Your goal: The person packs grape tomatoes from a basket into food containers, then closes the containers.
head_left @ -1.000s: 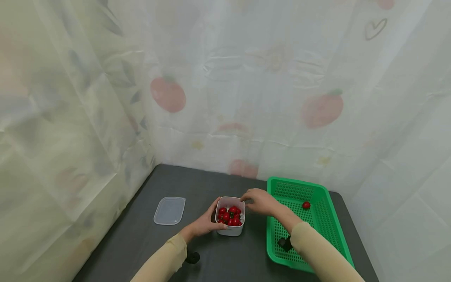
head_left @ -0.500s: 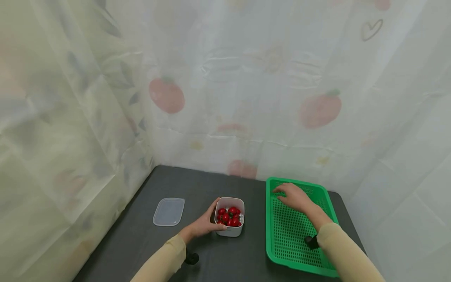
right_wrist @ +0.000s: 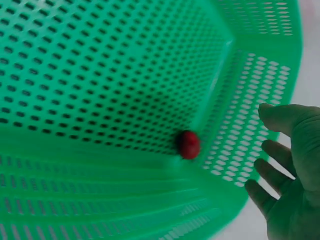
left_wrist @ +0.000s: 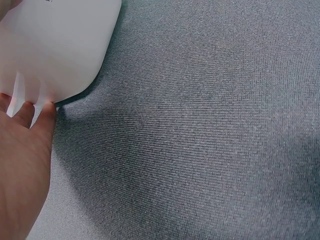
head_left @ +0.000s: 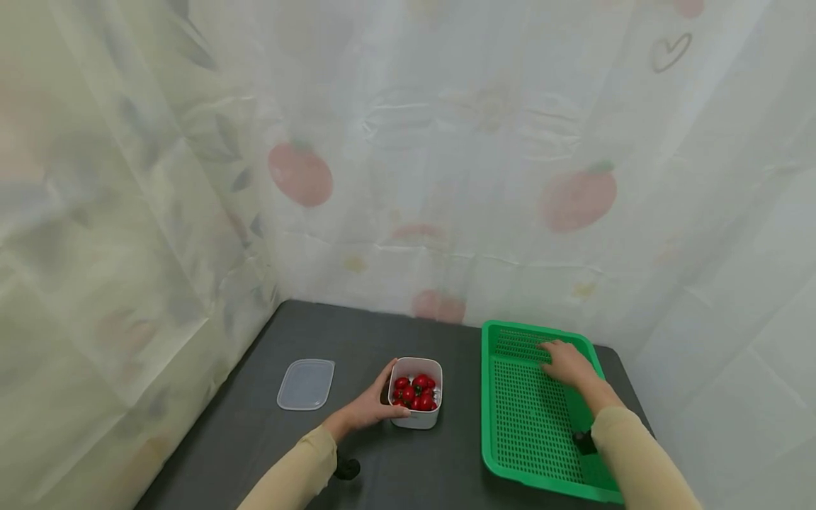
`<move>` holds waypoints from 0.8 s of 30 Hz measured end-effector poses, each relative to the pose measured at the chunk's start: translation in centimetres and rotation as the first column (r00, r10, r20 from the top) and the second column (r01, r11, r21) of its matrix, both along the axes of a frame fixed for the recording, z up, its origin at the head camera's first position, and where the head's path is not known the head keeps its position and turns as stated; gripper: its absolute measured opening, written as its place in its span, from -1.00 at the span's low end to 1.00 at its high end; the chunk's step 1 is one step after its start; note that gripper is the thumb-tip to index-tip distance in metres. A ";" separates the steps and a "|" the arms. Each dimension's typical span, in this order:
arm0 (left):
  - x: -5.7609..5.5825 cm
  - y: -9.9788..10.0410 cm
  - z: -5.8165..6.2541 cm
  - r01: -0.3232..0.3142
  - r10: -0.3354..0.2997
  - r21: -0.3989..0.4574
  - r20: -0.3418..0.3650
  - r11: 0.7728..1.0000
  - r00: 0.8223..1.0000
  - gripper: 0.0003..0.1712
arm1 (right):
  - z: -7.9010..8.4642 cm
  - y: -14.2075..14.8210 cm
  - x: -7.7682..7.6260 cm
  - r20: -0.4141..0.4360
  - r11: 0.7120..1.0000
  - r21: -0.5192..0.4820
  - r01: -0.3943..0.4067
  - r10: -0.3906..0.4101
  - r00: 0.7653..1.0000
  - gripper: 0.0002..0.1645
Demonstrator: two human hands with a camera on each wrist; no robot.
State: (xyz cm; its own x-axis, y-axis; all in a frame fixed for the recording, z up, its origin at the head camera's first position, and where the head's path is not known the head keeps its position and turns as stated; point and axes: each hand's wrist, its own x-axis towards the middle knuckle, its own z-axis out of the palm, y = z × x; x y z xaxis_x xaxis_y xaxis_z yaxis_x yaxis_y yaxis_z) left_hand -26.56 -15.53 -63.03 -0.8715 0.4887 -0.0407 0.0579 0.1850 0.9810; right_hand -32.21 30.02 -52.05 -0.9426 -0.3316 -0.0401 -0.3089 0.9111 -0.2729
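A white square food container [head_left: 416,421] holding several cherry tomatoes [head_left: 421,383] stands on the dark table. My left hand [head_left: 366,409] grips it from the left, thumb over the near rim and fingers along the far left side. In the left wrist view, fingertips press against the container's wall [left_wrist: 62,45]. Over the far right part of the green basket [head_left: 486,404] is my right hand [head_left: 569,365], fingers apart and holding nothing. One cherry tomato [right_wrist: 190,145] lies in a corner of the basket in the right wrist view; the hand hides it from the head view.
A translucent square lid [head_left: 307,384] lies flat to the left of the container. Patterned curtains [head_left: 408,177] hang behind the table and at both sides. The basket's raised, perforated walls surround its low floor.
My right hand has moved right, from the container's rim across to the far right of the basket. The left hand and container stay where they were.
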 end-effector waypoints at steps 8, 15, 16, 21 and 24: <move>0.1 -0.1 0.1 -0.003 0.003 -0.011 -0.005 1.000 1.000 0.30 | -2.5 0.9 0.1 0.143 0.996 0.022 0.081 -0.084 0.986 -0.20; -0.1 -0.2 -0.2 -0.002 0.002 -0.014 -0.009 1.000 1.000 0.32 | -3.1 0.6 0.3 0.213 0.991 0.020 0.134 -0.135 0.968 -0.15; -0.1 -0.2 -0.2 -0.001 0.001 -0.016 -0.008 1.000 1.000 0.31 | -3.2 0.6 0.3 0.224 0.990 0.020 0.141 -0.142 0.964 -0.14; -0.1 -0.2 -0.1 0.005 -0.005 -0.019 -0.009 1.000 1.000 0.30 | -3.5 0.2 0.4 0.262 0.986 0.023 0.165 -0.165 0.951 -0.08; -0.1 -0.2 -0.1 0.009 -0.009 -0.013 -0.002 1.000 1.000 0.29 | -3.6 0.1 0.4 0.272 0.985 0.022 0.174 -0.173 0.946 -0.06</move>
